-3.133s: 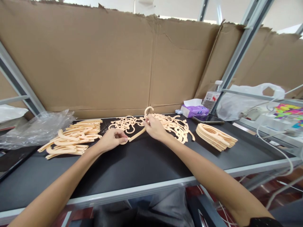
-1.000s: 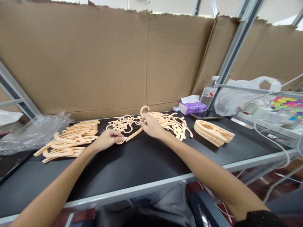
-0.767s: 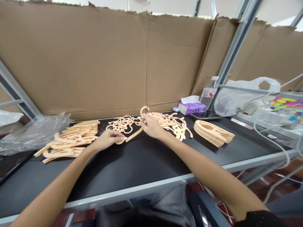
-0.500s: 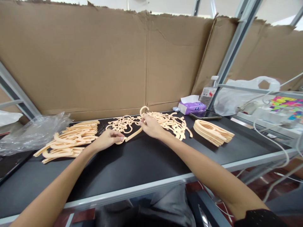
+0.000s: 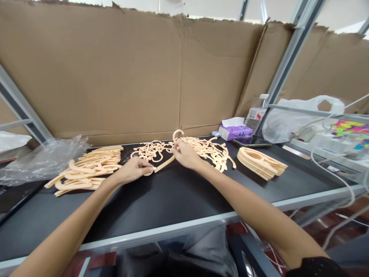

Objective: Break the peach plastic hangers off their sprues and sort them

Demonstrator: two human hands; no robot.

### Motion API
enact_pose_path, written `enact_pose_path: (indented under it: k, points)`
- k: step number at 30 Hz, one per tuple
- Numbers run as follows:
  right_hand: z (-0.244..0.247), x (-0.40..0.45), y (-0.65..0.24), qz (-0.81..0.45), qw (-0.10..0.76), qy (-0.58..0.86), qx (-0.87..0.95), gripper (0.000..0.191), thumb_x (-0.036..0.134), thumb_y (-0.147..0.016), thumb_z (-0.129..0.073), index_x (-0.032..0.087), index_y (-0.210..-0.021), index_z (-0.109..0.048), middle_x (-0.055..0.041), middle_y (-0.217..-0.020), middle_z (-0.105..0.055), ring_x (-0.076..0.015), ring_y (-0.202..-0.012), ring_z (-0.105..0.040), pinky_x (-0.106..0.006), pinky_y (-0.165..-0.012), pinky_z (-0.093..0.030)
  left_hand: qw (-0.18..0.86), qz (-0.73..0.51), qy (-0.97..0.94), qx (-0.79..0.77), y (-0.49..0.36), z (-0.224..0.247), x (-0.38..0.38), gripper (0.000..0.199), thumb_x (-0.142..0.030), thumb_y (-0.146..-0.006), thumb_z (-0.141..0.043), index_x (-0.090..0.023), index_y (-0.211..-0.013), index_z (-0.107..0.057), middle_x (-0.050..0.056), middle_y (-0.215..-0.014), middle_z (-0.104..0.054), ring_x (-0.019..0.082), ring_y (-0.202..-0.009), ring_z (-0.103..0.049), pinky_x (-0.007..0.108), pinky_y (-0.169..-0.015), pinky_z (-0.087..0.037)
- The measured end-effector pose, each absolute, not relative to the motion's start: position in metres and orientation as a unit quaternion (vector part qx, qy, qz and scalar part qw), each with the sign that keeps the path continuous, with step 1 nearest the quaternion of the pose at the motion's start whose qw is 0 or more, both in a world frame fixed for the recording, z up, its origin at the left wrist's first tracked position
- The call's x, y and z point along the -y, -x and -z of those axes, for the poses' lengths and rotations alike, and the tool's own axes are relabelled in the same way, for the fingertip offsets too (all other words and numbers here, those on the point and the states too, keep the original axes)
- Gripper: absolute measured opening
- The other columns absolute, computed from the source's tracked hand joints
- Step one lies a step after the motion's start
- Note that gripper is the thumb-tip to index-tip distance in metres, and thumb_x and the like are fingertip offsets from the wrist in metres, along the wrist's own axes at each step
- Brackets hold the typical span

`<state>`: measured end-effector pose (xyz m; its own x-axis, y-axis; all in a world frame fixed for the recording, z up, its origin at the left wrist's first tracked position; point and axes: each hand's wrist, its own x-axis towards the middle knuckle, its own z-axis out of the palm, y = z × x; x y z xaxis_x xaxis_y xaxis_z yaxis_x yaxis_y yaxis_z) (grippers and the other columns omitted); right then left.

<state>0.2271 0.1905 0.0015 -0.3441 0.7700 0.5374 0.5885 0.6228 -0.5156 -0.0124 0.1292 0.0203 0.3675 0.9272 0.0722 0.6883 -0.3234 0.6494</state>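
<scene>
Between my hands is a cream plastic hanger piece [image 5: 165, 163], slanting up to the right, with a curved hook [image 5: 178, 134] standing at its upper end. My right hand [image 5: 184, 152] is closed on the piece just below the hook. The fingers of my left hand [image 5: 137, 169] pinch a small rounded cream part [image 5: 149, 173] at the lower left end. Loose cream hooks [image 5: 151, 150] lie behind my hands, and more [image 5: 213, 151] lie behind and right of my right hand. A pile of cream hanger arms [image 5: 89, 167] lies at the left.
Stacked cream hanger pieces [image 5: 261, 163] sit at the right of the black table [image 5: 173, 204]. Behind them are a phone [image 5: 253, 141], a purple tissue pack [image 5: 236, 132] and a bottle [image 5: 256, 114]. Clear plastic [image 5: 43, 159] lies far left; cardboard [image 5: 115, 77] stands behind; cables hang at right.
The view has shifted slightly, so the scene sits a little further right. Both hands keep their hold on the hanger piece, with hardly any other visible movement.
</scene>
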Motion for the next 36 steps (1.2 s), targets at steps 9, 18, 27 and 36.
enact_pose_path:
  k: [9, 18, 27, 36]
  points:
    - [-0.003, -0.189, -0.226, -0.122, 0.388, 0.425, 0.809, 0.006, 0.022, -0.089, -0.049, 0.021, -0.084, -0.046, -0.0036, -0.084, -0.06, -0.0163, -0.072, -0.055, -0.03, -0.07, -0.04, 0.196, -0.203, -0.809, -0.516, 0.01, -0.02, -0.126, 0.033, -0.042, -0.08, -0.055, -0.018, -0.082, -0.078, 0.005, -0.078, -0.071, 0.019, -0.073, -0.064, 0.026, -0.068, -0.047]
    - [-0.002, -0.19, -0.226, -0.121, 0.386, 0.433, 0.806, 0.005, 0.022, -0.089, -0.049, 0.021, -0.085, -0.046, -0.0033, -0.082, -0.061, -0.0168, -0.072, -0.056, -0.029, -0.069, -0.039, 0.085, -0.151, -0.824, -0.539, 0.007, -0.02, -0.118, 0.037, -0.041, -0.089, -0.047, -0.023, -0.089, -0.078, 0.003, -0.08, -0.064, 0.018, -0.072, -0.059, 0.027, -0.065, -0.04]
    - [-0.006, -0.186, -0.228, -0.112, 0.351, 0.467, 0.804, 0.007, 0.022, -0.089, -0.049, 0.021, -0.083, -0.046, -0.0049, -0.08, -0.062, -0.0185, -0.074, -0.056, -0.029, -0.069, -0.038, 0.049, -0.114, -0.824, -0.552, 0.001, -0.025, -0.115, 0.036, -0.039, -0.09, -0.043, -0.025, -0.089, -0.077, 0.003, -0.083, -0.063, 0.019, -0.075, -0.059, 0.027, -0.064, -0.038]
    - [-0.008, -0.185, -0.228, -0.105, 0.328, 0.472, 0.811, 0.005, 0.023, -0.09, -0.046, 0.02, -0.086, -0.047, -0.0063, -0.083, -0.063, -0.0191, -0.076, -0.057, -0.029, -0.069, -0.038, -0.053, -0.066, -0.831, -0.55, -0.004, -0.026, -0.107, 0.035, -0.034, -0.095, -0.04, -0.027, -0.088, -0.073, 0.002, -0.091, -0.064, 0.02, -0.08, -0.06, 0.029, -0.06, -0.033]
